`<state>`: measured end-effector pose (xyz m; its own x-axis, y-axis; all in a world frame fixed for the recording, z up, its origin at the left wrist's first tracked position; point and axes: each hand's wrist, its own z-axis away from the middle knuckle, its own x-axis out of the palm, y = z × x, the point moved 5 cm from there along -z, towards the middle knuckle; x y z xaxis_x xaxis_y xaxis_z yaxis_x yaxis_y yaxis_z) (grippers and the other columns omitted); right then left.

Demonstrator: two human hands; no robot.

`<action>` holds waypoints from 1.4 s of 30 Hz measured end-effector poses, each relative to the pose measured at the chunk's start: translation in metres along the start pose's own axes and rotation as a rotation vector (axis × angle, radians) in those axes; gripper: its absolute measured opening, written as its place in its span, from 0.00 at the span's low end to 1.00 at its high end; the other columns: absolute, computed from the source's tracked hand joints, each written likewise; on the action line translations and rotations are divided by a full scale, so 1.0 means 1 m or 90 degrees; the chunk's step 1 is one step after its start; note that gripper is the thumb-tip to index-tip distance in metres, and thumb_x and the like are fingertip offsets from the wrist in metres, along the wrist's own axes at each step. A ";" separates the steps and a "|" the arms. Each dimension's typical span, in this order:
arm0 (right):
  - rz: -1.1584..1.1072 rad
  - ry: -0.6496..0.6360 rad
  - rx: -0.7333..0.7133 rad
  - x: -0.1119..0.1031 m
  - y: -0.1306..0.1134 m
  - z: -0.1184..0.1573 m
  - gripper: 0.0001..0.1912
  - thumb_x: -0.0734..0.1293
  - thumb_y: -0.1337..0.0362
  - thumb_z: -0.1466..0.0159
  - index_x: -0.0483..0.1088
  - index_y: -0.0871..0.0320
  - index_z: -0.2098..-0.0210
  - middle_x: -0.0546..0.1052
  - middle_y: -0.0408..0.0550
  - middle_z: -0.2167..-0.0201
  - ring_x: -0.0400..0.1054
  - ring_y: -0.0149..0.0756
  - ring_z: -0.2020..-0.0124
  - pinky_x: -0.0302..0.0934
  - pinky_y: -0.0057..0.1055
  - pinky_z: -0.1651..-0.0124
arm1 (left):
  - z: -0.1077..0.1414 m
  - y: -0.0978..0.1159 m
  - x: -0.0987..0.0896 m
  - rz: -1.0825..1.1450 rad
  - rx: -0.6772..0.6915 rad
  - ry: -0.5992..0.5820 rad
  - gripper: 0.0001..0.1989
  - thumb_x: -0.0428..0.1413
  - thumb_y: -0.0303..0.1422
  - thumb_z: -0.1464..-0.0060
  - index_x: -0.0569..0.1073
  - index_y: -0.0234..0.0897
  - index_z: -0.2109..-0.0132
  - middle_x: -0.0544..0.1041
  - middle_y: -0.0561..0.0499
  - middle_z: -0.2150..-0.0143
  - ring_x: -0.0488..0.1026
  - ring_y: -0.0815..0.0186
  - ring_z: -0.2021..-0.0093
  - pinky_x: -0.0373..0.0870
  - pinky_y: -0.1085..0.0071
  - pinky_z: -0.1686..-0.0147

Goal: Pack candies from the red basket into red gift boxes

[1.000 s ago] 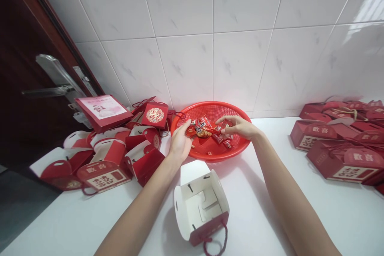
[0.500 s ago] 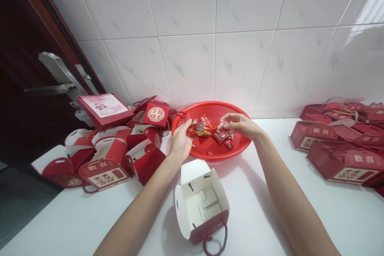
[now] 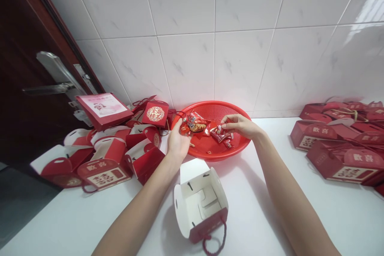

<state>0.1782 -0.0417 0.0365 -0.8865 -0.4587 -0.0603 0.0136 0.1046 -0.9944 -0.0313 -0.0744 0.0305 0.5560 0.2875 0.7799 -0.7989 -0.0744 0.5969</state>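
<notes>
A red plastic basket (image 3: 207, 154) with mesh sides holds several shiny wrapped sweets. My left hand (image 3: 178, 142) is at its left rim, palm turned up and thumb raised, gripping red snack packets (image 3: 196, 123), one with a food picture. At the right side of the basket my right hand (image 3: 240, 126) pinches a small red wrapped candy (image 3: 220, 130) between thumb and fingertips. More wrapped candies (image 3: 229, 143) lie under that hand. In front of the basket stands an open red gift box (image 3: 207, 224), white inside, with flaps spread and a dark red cord handle.
Open red boxes (image 3: 105, 168) crowd the left side of the white table (image 3: 258, 216), with a box bearing a pink picture (image 3: 103, 106) on top. Closed red boxes (image 3: 345, 160) are grouped at the right. A tiled wall (image 3: 240, 68) rises behind; a dark door (image 3: 24, 88) is at left.
My left hand has turned its palm further up and shifted slightly left with the packets. My right hand's fingers have moved slightly among the candies. The open box stays put.
</notes>
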 end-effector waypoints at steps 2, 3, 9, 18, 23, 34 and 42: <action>0.009 -0.022 0.009 0.003 0.000 0.001 0.13 0.77 0.61 0.49 0.73 0.59 0.70 0.76 0.44 0.72 0.71 0.32 0.69 0.66 0.31 0.64 | 0.000 0.002 0.000 0.015 0.000 0.019 0.13 0.50 0.26 0.34 0.77 0.33 0.65 0.82 0.52 0.69 0.76 0.69 0.69 0.71 0.71 0.63; 0.021 -0.043 0.017 0.005 -0.001 0.002 0.12 0.77 0.61 0.48 0.73 0.59 0.70 0.77 0.45 0.72 0.72 0.33 0.68 0.66 0.31 0.63 | 0.001 0.002 0.000 0.014 0.000 0.030 0.13 0.51 0.26 0.34 0.77 0.34 0.65 0.82 0.52 0.69 0.76 0.68 0.69 0.71 0.71 0.63; 0.167 -0.129 0.089 0.016 0.005 0.003 0.08 0.74 0.62 0.49 0.73 0.59 0.74 0.78 0.45 0.72 0.69 0.33 0.71 0.63 0.31 0.65 | 0.006 0.000 -0.003 -0.011 -0.001 0.084 0.12 0.52 0.26 0.35 0.76 0.35 0.67 0.80 0.54 0.72 0.74 0.70 0.73 0.70 0.73 0.66; 0.467 0.105 0.229 0.002 0.007 0.005 0.15 0.66 0.68 0.41 0.75 0.55 0.55 0.78 0.49 0.52 0.73 0.42 0.54 0.65 0.31 0.55 | 0.008 0.000 0.000 -0.003 0.004 0.075 0.11 0.51 0.27 0.35 0.76 0.35 0.66 0.81 0.53 0.72 0.75 0.70 0.72 0.71 0.74 0.66; 0.526 0.007 0.277 0.003 0.022 0.000 0.29 0.68 0.72 0.47 0.76 0.47 0.47 0.80 0.47 0.56 0.74 0.44 0.61 0.65 0.37 0.59 | 0.010 -0.002 0.001 -0.009 -0.003 0.066 0.10 0.52 0.26 0.36 0.76 0.35 0.65 0.81 0.53 0.70 0.75 0.70 0.71 0.71 0.73 0.64; 0.565 -0.004 0.250 -0.001 0.035 -0.006 0.28 0.71 0.68 0.49 0.76 0.45 0.49 0.79 0.49 0.60 0.71 0.39 0.68 0.62 0.33 0.69 | 0.012 -0.002 0.005 -0.019 -0.018 0.036 0.13 0.51 0.25 0.36 0.77 0.35 0.68 0.81 0.52 0.70 0.75 0.70 0.71 0.70 0.73 0.62; 0.583 0.015 0.279 0.003 0.025 -0.001 0.37 0.64 0.75 0.45 0.68 0.45 0.38 0.79 0.49 0.64 0.73 0.42 0.66 0.64 0.34 0.67 | 0.008 -0.003 0.004 -0.030 -0.021 0.019 0.14 0.51 0.25 0.36 0.76 0.35 0.69 0.80 0.53 0.72 0.75 0.70 0.72 0.70 0.73 0.65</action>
<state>0.1750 -0.0397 0.0117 -0.4587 -0.3459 -0.8185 0.8568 0.0722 -0.5106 -0.0248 -0.0810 0.0332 0.5870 0.3183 0.7444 -0.7789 -0.0287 0.6265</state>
